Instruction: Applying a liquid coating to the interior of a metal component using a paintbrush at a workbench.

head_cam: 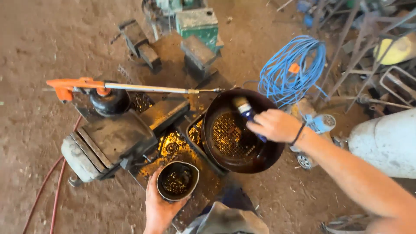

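Observation:
My right hand (276, 125) grips a blue-handled paintbrush (246, 111), its bristle end pointing up-left over a round dark fan cover (255, 161) with a mesh grille inside. The cover leans in a shallow oily tray (193, 143). My left hand (158, 207) holds a small dark cup (177, 180) with oily liquid in it, just in front of the tray. A black band sits on my right wrist.
A dark motor block (104, 143) lies left of the tray, with an orange-handled blow gun and long metal tube (130, 86) across it. A blue coiled cable (292, 71), a white tank (385, 143), red hoses (52, 190), metal scrap and a green box stand around on the dirt floor.

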